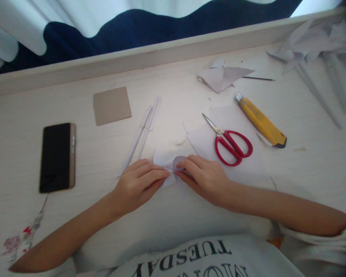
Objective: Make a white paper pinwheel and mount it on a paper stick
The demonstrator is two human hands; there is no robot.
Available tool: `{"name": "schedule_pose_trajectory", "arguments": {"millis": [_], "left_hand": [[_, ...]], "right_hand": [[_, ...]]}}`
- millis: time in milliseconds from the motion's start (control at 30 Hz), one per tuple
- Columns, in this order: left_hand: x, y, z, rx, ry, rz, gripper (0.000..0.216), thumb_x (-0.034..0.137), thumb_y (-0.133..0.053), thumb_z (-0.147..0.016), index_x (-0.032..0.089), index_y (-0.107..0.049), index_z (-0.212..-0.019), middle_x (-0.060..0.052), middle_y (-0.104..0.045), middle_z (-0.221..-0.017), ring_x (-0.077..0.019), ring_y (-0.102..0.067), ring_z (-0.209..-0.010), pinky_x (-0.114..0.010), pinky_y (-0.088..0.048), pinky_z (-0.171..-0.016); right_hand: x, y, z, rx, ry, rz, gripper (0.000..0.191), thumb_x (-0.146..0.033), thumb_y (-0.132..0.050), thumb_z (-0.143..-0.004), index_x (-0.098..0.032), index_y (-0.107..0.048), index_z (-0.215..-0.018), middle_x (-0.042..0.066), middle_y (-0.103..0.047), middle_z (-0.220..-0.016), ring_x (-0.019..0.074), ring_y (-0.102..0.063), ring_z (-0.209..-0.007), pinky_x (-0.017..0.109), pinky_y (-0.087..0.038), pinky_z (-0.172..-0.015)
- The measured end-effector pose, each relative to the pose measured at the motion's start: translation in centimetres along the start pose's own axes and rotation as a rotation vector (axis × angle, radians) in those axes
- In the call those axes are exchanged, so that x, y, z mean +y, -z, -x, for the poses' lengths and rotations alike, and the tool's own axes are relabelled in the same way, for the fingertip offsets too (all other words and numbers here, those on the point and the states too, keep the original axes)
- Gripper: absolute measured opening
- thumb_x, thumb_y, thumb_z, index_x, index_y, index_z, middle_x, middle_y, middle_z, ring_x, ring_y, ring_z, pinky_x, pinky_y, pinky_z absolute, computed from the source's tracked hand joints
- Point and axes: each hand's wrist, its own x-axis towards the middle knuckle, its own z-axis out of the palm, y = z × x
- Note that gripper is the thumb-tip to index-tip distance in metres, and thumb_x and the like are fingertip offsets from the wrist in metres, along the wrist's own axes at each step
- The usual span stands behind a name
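A small piece of white paper (170, 161), partly curled, sits between my two hands near the front of the table. My left hand (141, 181) pinches its left part, thumb and forefinger together. From the other side my right hand (203, 177) grips the curled part between thumb and fingers. My fingertips nearly meet and hide the middle of the paper. Just beyond my right hand lie red-handled scissors (229, 144), slightly open, on a white paper sheet (248, 169). Thin rolled paper sticks (138, 136) lie beyond my left hand.
A yellow utility knife (261, 121) lies right of the scissors. Behind are folded paper scraps (220, 77) and a thin dark rod (259, 78). Paper pinwheels (296, 48) rest at far right. A cardboard square (112, 105) and a phone (56, 157) with a charm (27, 232) are left.
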Motion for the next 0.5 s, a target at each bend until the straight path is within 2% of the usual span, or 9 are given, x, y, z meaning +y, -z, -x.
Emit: {"name": "schedule_pose_trajectory", "arguments": {"millis": [100, 233, 367, 500], "left_hand": [[-0.10, 0.04, 0.24, 0.013, -0.013, -0.004, 0.020, 0.007, -0.059, -0.073, 0.016, -0.057, -0.090, -0.003, -0.064, -0.080, -0.0134, -0.056, -0.072, -0.028, -0.048, -0.066], [-0.34, 0.02, 0.53, -0.003, -0.035, -0.012, 0.022, 0.006, -0.060, -0.072, 0.016, -0.057, -0.091, -0.003, -0.064, -0.082, -0.0131, -0.055, -0.074, -0.028, -0.048, -0.068], [-0.60, -0.10, 0.61, -0.014, -0.044, -0.016, 0.021, 0.006, -0.059, -0.072, 0.016, -0.058, -0.091, -0.004, -0.063, -0.083, -0.0134, -0.055, -0.074, -0.029, -0.047, -0.067], [-0.75, -0.21, 0.67, -0.029, -0.050, -0.038, 0.021, 0.006, -0.060, -0.072, 0.015, -0.058, -0.092, -0.004, -0.063, -0.084, -0.0136, -0.054, -0.074, -0.029, -0.047, -0.067]], "right_hand": [[0.08, -0.25, 0.11, 0.027, 0.038, 0.044, 0.025, -0.031, -0.037, -0.088, -0.016, -0.057, -0.087, 0.004, -0.059, -0.077, 0.0142, -0.053, -0.070, 0.023, -0.034, -0.053], [0.14, -0.43, 0.18, 0.066, 0.089, 0.061, 0.024, -0.028, -0.037, -0.088, -0.017, -0.059, -0.090, 0.005, -0.060, -0.080, 0.0137, -0.053, -0.072, 0.023, -0.035, -0.053], [0.12, -0.39, 0.24, 0.033, 0.095, 0.059, 0.020, -0.020, -0.041, -0.085, -0.016, -0.058, -0.095, 0.006, -0.059, -0.083, 0.0139, -0.052, -0.074, 0.023, -0.034, -0.053], [0.11, -0.33, 0.34, 0.008, 0.092, 0.072, 0.020, -0.019, -0.042, -0.084, -0.017, -0.057, -0.097, 0.005, -0.059, -0.084, 0.0139, -0.051, -0.073, 0.024, -0.032, -0.051]]}}
